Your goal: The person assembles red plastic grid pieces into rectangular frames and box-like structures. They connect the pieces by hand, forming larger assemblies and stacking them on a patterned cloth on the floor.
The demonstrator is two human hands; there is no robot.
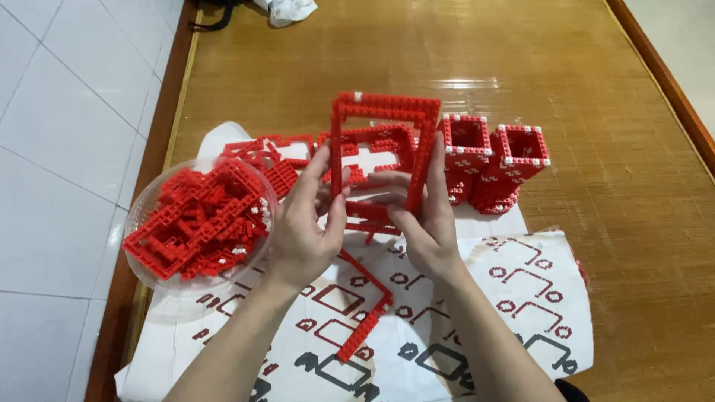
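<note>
My left hand (307, 223) and my right hand (423, 216) both grip a tall red rectangular frame (383, 108) built of small bricks, held upright above the paper. The left fingers pinch its left post, the right fingers its right post. Behind the frame lie more flat red frames (287, 152). Two finished red square towers (491, 164) with white studs stand side by side to the right. A thin red L-shaped strip (369, 313) lies on the paper below my hands.
A clear round bowl (141, 216) heaped with red brick pieces sits at the left. A white instruction sheet (521, 298) with red and black diagrams covers the woven mat (611, 89). White tiled floor lies to the left.
</note>
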